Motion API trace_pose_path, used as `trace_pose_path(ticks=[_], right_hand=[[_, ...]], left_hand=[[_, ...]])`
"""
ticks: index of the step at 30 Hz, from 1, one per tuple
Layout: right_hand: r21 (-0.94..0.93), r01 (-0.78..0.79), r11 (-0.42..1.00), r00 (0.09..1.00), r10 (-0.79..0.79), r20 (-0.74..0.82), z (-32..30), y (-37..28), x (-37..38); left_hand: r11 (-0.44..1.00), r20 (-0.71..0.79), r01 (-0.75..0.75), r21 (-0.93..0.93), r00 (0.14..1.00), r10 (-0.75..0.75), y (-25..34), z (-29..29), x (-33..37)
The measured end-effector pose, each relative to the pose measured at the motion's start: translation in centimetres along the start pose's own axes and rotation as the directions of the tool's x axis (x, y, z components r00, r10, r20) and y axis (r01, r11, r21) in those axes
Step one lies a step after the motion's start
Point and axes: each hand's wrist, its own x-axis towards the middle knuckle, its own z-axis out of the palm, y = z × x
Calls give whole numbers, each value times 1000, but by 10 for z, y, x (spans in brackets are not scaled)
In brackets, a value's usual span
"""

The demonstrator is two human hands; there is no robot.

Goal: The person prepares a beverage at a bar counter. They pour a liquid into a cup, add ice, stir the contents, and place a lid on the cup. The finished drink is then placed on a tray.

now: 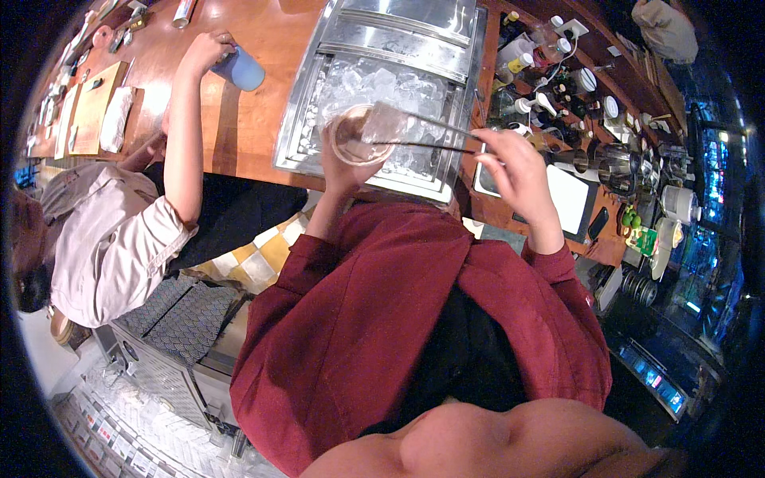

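Note:
In my left hand (344,174) is a round, light-rimmed cup (338,142), its mouth facing up above the ice bin. What the cup contains is not clear. My right hand (518,171) grips a pair of long, thin dark tongs (438,124) that reach left over the cup. At the tongs' far ends a large, cloudy ice block (384,123) sits at the cup's mouth, partly covering it. Loose clear ice (406,82) fills the metal bin (292,135) beneath both hands.
At left, a person's hand (209,49) holds a blue cup (241,70) over the wooden counter (247,119). Metal lids (406,40) cover the bin's far part. Bottles (522,62) crowd the right side, near a white tablet-like panel (567,199). Green limes (629,217) lie farther right.

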Motion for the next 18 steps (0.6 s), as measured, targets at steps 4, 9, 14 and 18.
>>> trace_pose_path(ticks=[4,9,14,18], right_hand=[[-104,131,986,991,-126,54,14,-10,8],[-127,164,978,984,-154,88,17,-14,11],[-152,152,977,984,-135,120,15,-20,13],[-185,151,971,982,-125,145,11,-22,11]], left_hand=[[930,130,243,-278,968,-214,-5,10,-2],[314,368,519,-795,824,-431,9,8,5],[968,206,152,-202,972,-109,3,6,1],[995,186,54,-87,982,-37,14,2,4]])
